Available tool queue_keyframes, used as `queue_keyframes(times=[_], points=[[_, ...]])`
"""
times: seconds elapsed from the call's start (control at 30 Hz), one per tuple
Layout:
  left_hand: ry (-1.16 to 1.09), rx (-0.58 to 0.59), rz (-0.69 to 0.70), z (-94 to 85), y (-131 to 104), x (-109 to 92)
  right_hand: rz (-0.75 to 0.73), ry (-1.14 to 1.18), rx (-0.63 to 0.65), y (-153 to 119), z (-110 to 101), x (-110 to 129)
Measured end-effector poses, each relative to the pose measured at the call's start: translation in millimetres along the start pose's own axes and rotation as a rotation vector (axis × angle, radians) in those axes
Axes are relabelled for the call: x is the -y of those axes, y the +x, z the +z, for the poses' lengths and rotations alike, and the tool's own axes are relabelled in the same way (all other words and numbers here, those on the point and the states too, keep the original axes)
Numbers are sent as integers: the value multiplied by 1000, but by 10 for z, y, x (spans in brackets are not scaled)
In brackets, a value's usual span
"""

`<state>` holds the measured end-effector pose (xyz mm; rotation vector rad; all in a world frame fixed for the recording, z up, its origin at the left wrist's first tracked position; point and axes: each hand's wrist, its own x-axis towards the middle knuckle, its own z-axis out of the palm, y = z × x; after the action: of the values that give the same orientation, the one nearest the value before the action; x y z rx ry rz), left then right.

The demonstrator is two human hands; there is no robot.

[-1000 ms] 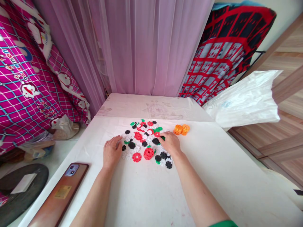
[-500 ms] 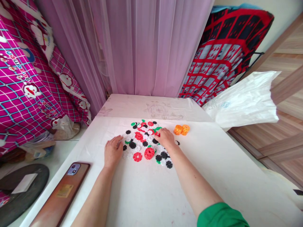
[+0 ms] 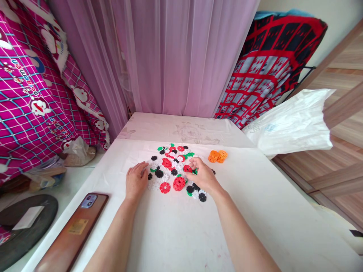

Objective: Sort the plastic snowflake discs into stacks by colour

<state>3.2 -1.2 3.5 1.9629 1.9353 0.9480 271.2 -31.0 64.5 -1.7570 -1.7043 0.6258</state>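
My left hand [image 3: 136,180] rests at the left edge of a loose pile of plastic snowflake discs. Its fingers are loosely bent and apart, holding nothing that I can see. On the right side of the pile, my right hand [image 3: 205,176] has its thumb and fingers around a red snowflake disc [image 3: 187,168]. Near the pile's front lie a thick red stack of discs [image 3: 179,184] and a flat single red disc [image 3: 165,187]. White, black and green discs are scattered between both hands; the right hand hides some of them.
Two orange disc stacks [image 3: 217,156] lie beyond my right hand. A phone [image 3: 75,230] lies at the table's left edge. A white plastic bag [image 3: 292,122] stands by the right edge, and a purple curtain [image 3: 176,56] hangs behind the white-covered table [image 3: 170,230].
My right hand has drawn back slightly toward me and to the right, its thumb and fingers spreading to show the red disc. My left hand has stayed in place.
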Motion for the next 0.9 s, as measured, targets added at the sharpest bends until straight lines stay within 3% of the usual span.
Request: queue_keyframes(times=[0.2,0.7,0.9], points=[[9,2,8,-2,-6,0,-160,-13,67,-319,68,165],[-7,7,-5,-12,-4,-18,-204,-160,100,-274,172,163],[-5,9,-17,-12,-3,-20,-218,-115,50,-275,161,76]])
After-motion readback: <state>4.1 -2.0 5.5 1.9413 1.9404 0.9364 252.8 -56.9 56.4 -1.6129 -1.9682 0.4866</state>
